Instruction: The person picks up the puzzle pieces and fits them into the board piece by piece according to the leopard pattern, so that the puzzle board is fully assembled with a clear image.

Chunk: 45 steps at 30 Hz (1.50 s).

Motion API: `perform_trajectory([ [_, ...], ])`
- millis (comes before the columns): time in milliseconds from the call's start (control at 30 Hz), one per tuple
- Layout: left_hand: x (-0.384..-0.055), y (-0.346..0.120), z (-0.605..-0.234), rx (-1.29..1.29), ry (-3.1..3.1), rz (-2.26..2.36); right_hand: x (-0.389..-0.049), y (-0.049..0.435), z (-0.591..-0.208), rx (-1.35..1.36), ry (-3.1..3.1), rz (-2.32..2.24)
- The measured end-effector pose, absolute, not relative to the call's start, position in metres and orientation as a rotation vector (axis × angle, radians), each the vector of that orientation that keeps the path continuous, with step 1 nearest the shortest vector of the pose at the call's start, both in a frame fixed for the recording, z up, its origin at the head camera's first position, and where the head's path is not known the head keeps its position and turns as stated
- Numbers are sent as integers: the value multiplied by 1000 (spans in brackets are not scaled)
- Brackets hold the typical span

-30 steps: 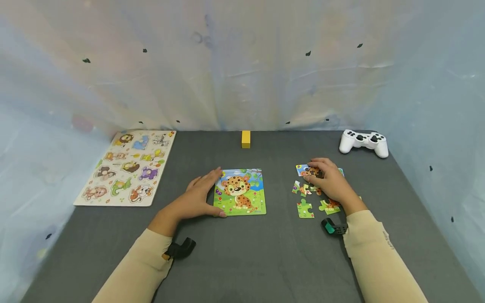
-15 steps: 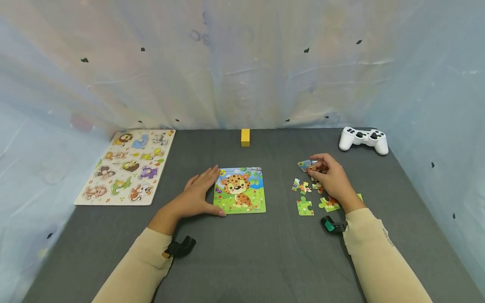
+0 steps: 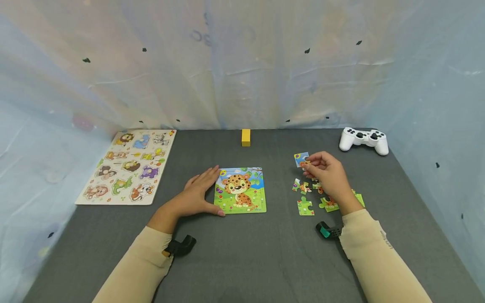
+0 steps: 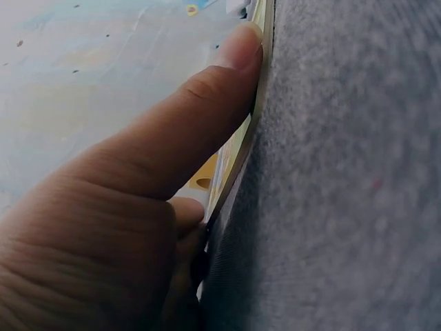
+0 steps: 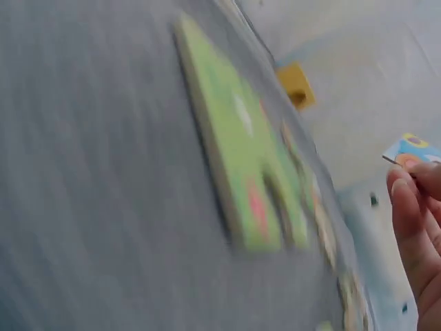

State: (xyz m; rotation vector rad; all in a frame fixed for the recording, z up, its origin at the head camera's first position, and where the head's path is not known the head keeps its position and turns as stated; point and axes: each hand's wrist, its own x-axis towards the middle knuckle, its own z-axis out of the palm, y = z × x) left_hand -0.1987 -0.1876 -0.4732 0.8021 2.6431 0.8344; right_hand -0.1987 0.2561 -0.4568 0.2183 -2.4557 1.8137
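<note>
A square jigsaw picture of a cartoon leopard (image 3: 240, 191) lies in the middle of the table. My left hand (image 3: 193, 195) rests along its left side, with thumb and fingers spread and fairly straight. In the left wrist view the thumb (image 4: 200, 103) touches the thin edge of the board. Over on the right, my right hand (image 3: 330, 176) pinches a puzzle piece (image 3: 300, 159) showing blue sky and a bit of yellow. That piece is raised off the table in the right wrist view. Several loose pieces lie below the hand, among them a green corner piece (image 3: 305, 207); the hand partly covers others.
A wooden peg board with animal shapes (image 3: 126, 168) lies at the back left. At the back edge stands a yellow block (image 3: 246, 138). A white game controller (image 3: 363, 141) sits at the back right. Plastic sheeting (image 3: 242, 63) surrounds the table.
My right hand has gripped the blue-sky puzzle piece from the loose group and lifted it slightly away from the others. My left hand stays in place at the leopard picture.
</note>
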Motion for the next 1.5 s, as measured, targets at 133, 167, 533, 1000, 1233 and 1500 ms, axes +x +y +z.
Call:
perform_trajectory([
  [133,-198,-188,-471,789,2643,776,-194,236,-451,250,-2451,1925],
  [167,-198,-188,-470,789,2645,763,-192,230,-450,262,-2458,1941],
  [533,-198,-187,-470,790,2641,725,-175,150,-457,350,-2557,2105],
  [1000,-198,-188,-472,800,2645,759,-161,136,-451,779,-2912,1147],
  [1233,-199,-191,-478,812,2645,802,-153,120,-452,1107,-3034,695],
  [1500,-198,-187,-473,799,2661,755,-165,108,-459,1116,-3080,676],
])
